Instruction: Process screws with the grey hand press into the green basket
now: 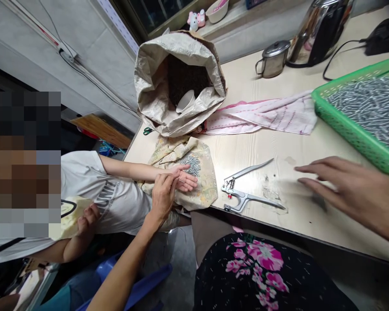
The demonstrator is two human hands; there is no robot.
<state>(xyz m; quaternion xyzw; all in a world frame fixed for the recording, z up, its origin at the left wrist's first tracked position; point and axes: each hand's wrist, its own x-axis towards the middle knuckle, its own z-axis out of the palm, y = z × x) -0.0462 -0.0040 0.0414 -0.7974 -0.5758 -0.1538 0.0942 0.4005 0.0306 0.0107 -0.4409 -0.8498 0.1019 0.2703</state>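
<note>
- Right hand (350, 194) hovers flat, fingers spread, over the table (311, 142), near the pliers (246, 194).
- Left hand (164, 194) clasps another person's hand (184, 179) on the cloth (197, 172).

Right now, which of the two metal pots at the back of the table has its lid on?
The small steel pot with a side handle, left of the big shiny kettle. Its lid with a knob sits on top; the kettle's top is out of frame.

Bare desk (262, 147) lies open between the towel (266, 115) and the pliers (246, 190). The green basket (343, 125) walls off the right, the paper sack (178, 82) blocks the far left corner, and another person's hand (185, 179) covers the cloth (197, 181).
</note>
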